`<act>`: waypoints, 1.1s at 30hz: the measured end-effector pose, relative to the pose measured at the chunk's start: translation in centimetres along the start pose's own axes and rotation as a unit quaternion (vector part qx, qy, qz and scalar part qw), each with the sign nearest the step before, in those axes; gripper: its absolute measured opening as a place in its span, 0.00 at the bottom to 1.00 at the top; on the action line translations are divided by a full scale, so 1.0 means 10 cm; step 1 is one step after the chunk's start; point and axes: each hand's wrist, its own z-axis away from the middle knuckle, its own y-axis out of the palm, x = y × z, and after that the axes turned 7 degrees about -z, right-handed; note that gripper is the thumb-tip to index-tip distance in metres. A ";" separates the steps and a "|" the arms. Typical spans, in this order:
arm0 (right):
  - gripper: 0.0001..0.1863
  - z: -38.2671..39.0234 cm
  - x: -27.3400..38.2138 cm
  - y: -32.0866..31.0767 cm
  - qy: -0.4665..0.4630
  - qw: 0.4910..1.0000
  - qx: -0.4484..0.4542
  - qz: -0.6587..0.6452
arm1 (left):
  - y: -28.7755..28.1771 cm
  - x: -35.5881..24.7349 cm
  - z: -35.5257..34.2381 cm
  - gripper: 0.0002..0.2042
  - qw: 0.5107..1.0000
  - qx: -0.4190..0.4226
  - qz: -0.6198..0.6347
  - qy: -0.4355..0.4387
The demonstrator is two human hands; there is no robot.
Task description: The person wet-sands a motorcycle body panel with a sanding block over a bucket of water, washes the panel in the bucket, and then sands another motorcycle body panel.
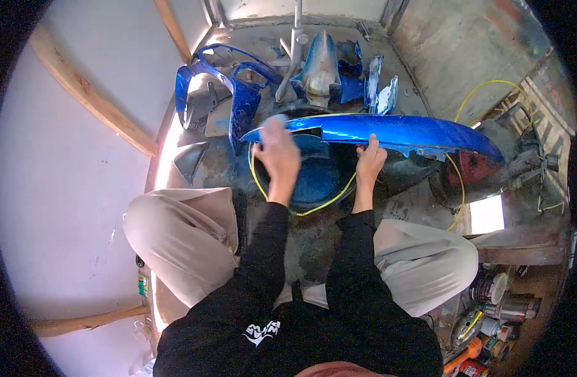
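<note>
Blue body panel: glossy, long, curved; centre-right of frame. Black top, lower centre, with white printed emblem. Right hand: fingers grasp panel's lower edge, thumb on its face. Left hand: blurred at panel's left end, grip cannot be told. Round basin below. Openwork blue frame, upper left.

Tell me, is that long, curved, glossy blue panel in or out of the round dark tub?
Out. The panel crosses above the tub, its right end well past the rim; the right hand grips its lower edge.
</note>
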 end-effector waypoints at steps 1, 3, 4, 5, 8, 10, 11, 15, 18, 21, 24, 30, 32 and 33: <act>0.30 -0.01 0.01 -0.01 0.013 1.000 -0.001 0.003 | -0.03 -0.22 0.10 0.20 0.991 0.008 0.107 0.078; 0.30 0.00 0.02 -0.04 0.030 1.000 0.001 0.007 | -0.08 -0.75 0.30 0.18 0.977 -0.025 0.069 0.200; 0.31 -0.01 0.03 -0.05 0.029 0.999 0.016 0.037 | -0.12 -0.93 0.40 0.17 0.965 -0.033 0.114 0.235; 0.33 -0.02 0.04 -0.06 0.040 0.997 0.014 0.068 | -0.13 -1.04 0.42 0.18 0.959 -0.055 0.169 0.220; 0.31 -0.01 0.04 -0.04 0.021 1.000 0.003 0.008 | -0.16 -0.73 0.29 0.18 0.976 -0.017 0.150 0.159; 0.29 0.00 0.04 -0.05 0.041 0.999 0.020 0.010 | -0.12 -0.19 0.09 0.16 0.992 -0.005 0.095 0.082; 0.29 0.00 0.04 -0.04 0.024 1.000 0.019 0.003 | -0.11 0.14 -0.07 0.16 0.997 0.001 0.024 0.069; 0.32 -0.01 0.04 -0.03 0.017 1.000 0.026 -0.001 | -0.05 0.48 -0.12 0.17 0.995 0.062 0.023 -0.080; 0.32 -0.02 0.04 -0.03 0.020 1.000 0.020 0.007 | -0.03 -0.21 0.12 0.19 0.993 -0.015 0.094 0.069; 0.32 -0.03 0.06 -0.05 0.025 0.999 0.020 0.032 | -0.13 -0.89 0.43 0.18 0.965 -0.060 0.118 0.228; 0.32 -0.04 0.07 -0.07 0.019 0.999 0.022 0.042 | -0.19 -0.79 0.36 0.17 0.963 -0.028 0.134 0.231; 0.31 -0.03 0.03 -0.06 0.023 1.000 0.014 0.014 | -0.02 0.40 -0.21 0.16 0.995 0.043 0.059 -0.062; 0.31 -0.04 0.01 -0.05 0.049 0.998 0.035 -0.024 | 0.00 0.31 -0.15 0.18 0.999 0.006 0.008 -0.042; 0.31 -0.04 0.00 -0.03 0.049 0.998 0.036 -0.024 | -0.01 0.12 -0.06 0.18 0.999 0.019 -0.033 -0.001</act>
